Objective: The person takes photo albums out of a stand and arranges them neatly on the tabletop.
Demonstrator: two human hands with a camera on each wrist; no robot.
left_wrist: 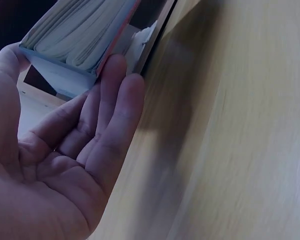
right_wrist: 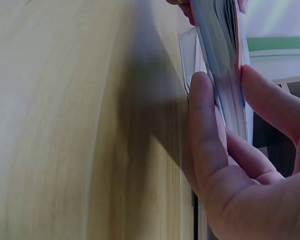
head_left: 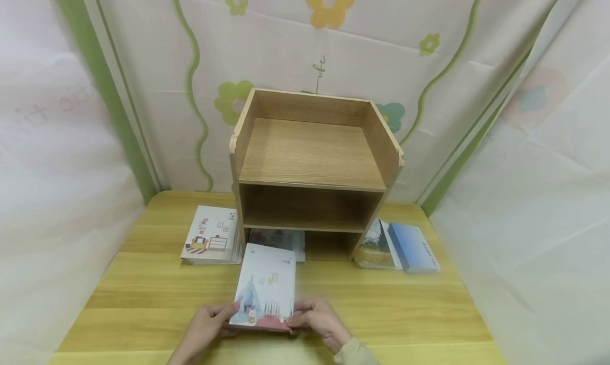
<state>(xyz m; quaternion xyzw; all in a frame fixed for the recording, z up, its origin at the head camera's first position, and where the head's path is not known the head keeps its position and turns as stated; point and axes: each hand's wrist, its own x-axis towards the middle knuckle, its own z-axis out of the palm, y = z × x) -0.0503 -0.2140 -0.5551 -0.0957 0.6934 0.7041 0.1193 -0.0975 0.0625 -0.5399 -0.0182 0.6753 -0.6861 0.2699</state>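
Both hands hold a thick photo album (head_left: 266, 288) with a white cover showing a blue tent and a red rug. It is above the wooden table, in front of the shelf's lowest opening. My left hand (head_left: 206, 325) grips its near left corner, thumb on top; in the left wrist view the fingers lie under the album's edge (left_wrist: 65, 62), where thick looped pages show. My right hand (head_left: 318, 320) pinches the near right corner. The right wrist view shows thumb and fingers on opposite covers, with the page edges (right_wrist: 225, 65) between them.
A wooden shelf unit (head_left: 312, 153) stands at the back; another album (head_left: 300, 243) lies in its lowest opening. A white album stack (head_left: 212, 235) sits to the left. On the right are a landscape-covered album (head_left: 376, 248) and a blue one (head_left: 413, 248). Printed curtains (head_left: 157, 47) surround the table (head_left: 381, 312).
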